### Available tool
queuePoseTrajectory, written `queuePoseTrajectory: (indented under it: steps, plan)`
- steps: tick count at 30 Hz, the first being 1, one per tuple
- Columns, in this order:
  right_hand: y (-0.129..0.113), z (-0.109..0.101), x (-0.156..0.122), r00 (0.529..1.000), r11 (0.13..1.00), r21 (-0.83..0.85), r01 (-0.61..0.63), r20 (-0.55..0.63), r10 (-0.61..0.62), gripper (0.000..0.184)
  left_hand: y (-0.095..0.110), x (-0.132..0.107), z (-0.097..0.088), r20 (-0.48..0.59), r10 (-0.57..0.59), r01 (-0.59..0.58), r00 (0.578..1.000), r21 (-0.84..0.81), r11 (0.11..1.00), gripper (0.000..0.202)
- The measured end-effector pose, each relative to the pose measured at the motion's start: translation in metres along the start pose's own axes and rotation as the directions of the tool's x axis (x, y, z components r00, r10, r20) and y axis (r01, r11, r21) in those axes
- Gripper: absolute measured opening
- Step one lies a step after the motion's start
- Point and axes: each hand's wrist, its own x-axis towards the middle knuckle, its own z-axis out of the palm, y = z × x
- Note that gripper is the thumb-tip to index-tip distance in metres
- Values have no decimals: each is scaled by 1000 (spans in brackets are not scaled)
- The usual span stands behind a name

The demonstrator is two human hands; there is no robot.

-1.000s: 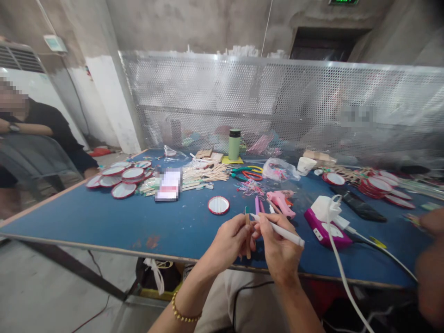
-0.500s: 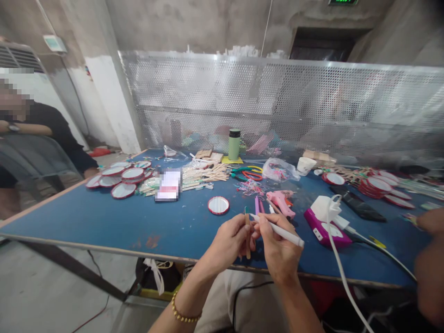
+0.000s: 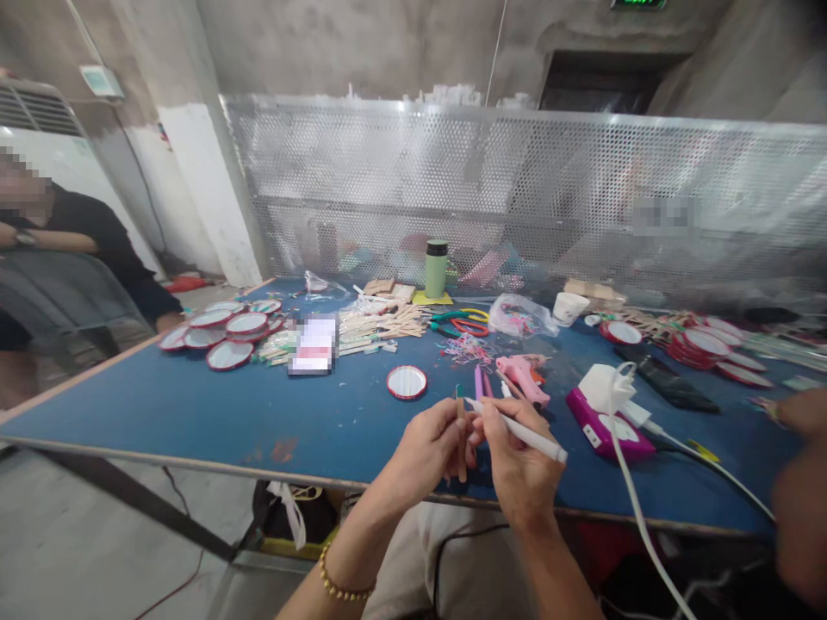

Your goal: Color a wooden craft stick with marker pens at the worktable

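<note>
Over the near edge of the blue table, my left hand (image 3: 430, 448) pinches a wooden craft stick (image 3: 461, 465) held upright, its top end coloured green. My right hand (image 3: 520, 461) grips a white marker pen (image 3: 533, 437), with the tip close to the stick just under the green part; whether it touches I cannot tell. Beyond my hands lies a round white lid with a red rim (image 3: 407, 382). A pink glue gun (image 3: 523, 375) and purple pens (image 3: 482, 381) lie just past my right hand.
Red-rimmed lids (image 3: 231, 355) and a heap of craft sticks (image 3: 388, 323) cover the left back, beside a phone (image 3: 314, 344). A purple power strip (image 3: 607, 430) with a white cable is on the right. Another person's arm (image 3: 805, 482) is at the right edge; someone (image 3: 96, 232) sits at left.
</note>
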Motion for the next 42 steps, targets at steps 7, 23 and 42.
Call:
queuePoseTrajectory:
  steps: [7, 23, 42]
  plan:
    - [2, -1, 0, 996, 997, -22, 70, 48, -69, 15, 0, 0, 0, -8, -9, 9, 1000, 40, 999, 36]
    - [1, -1, 1, 987, 983, -97, 153, 63, -148, 14, -1, 0, 1, -9, -9, 10, 1000, 22, 1000, 39]
    - [1, -1, -2, 1000, 1000, -25, 18, 21, -17, 17, -1, 0, 0, 1, -7, 7, 1000, 48, 999, 40]
